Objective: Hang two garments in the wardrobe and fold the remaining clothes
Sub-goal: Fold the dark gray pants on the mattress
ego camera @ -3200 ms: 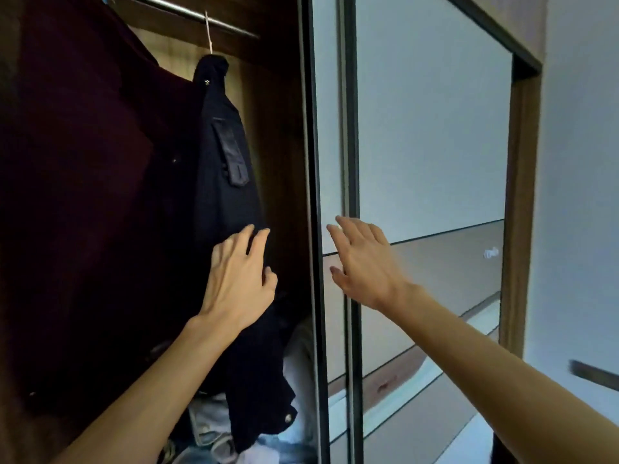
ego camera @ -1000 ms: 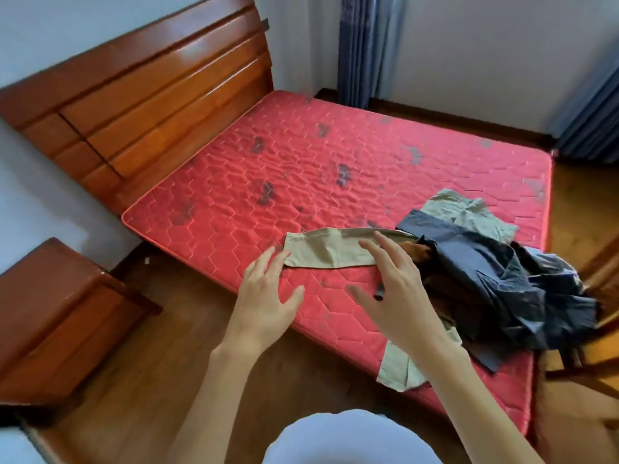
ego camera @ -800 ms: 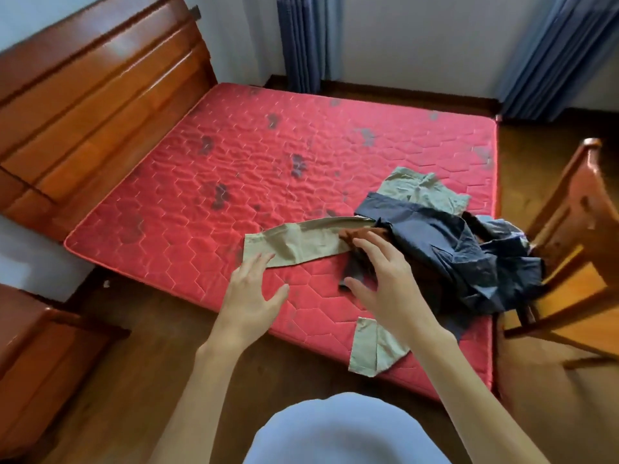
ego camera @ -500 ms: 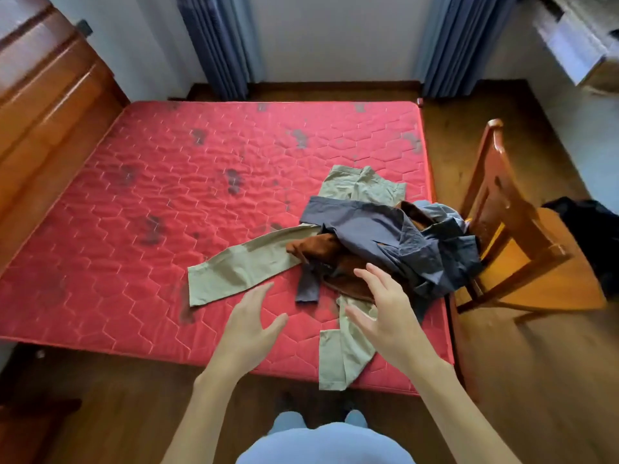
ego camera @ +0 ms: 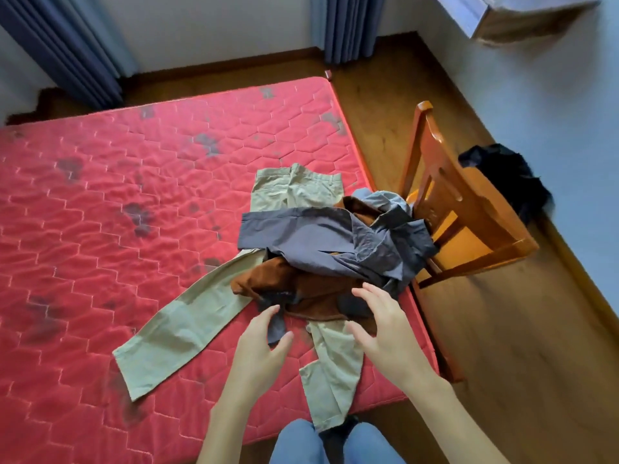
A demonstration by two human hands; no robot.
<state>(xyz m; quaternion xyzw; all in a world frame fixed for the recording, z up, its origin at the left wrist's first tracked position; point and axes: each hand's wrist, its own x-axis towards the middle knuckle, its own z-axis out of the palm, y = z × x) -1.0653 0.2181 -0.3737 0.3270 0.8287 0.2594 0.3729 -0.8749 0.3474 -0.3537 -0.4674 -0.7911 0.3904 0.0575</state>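
Observation:
A heap of clothes lies on the near right corner of the red mattress (ego camera: 100, 229). Khaki trousers (ego camera: 187, 326) are spread underneath, one leg hanging over the near edge. A brown garment (ego camera: 284, 279) lies on them, and a grey-blue garment (ego camera: 318, 242) is crumpled on top. My left hand (ego camera: 258, 349) hovers open at the near end of the heap, fingertips by a dark grey strip of cloth. My right hand (ego camera: 385, 329) is open just above the brown garment's near edge. Neither hand holds anything.
A wooden chair (ego camera: 462, 222) stands close against the bed's right side. A black garment (ego camera: 509, 182) lies on the floor by the right wall. Blue curtains (ego camera: 67, 51) hang behind the bed. Wooden floor runs along the right. My knees (ego camera: 335, 443) are at the bed's near edge.
I have turned from the wardrobe to the bed and stepped up to the clothes heap. Both open hands have moved forward and down onto the near end of the heap.

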